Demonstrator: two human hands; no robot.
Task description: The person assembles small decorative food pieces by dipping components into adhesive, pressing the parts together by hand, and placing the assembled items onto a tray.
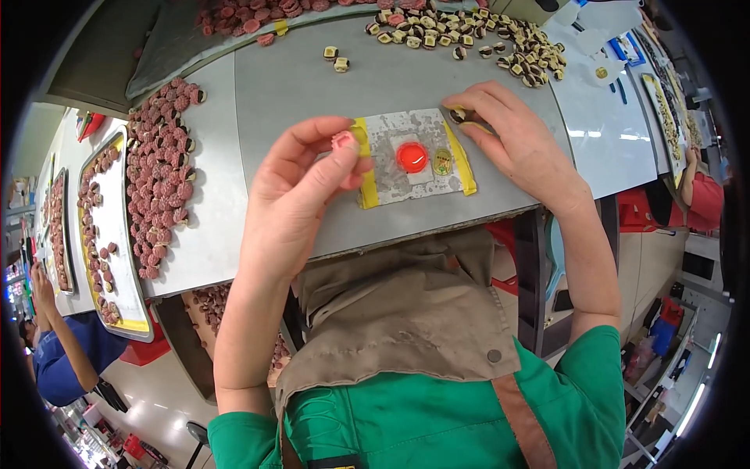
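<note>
My left hand pinches a small pink piece between thumb and fingertips, just above the left edge of a taped mat. Past the mat's far right corner, my right hand has a small black-and-cream piece between its thumb and fingers. The grey, worn mat has yellow tape along both sides. On it sit a round red dish with a shiny surface and, to its right, a small oval greenish-gold item.
Pink-and-dark pieces lie piled on the left. Black-and-cream pieces spread along the back right, with two small ones apart from them. A tray of pieces stands far left, near another person's arm. Below the table an open drawer holds pieces.
</note>
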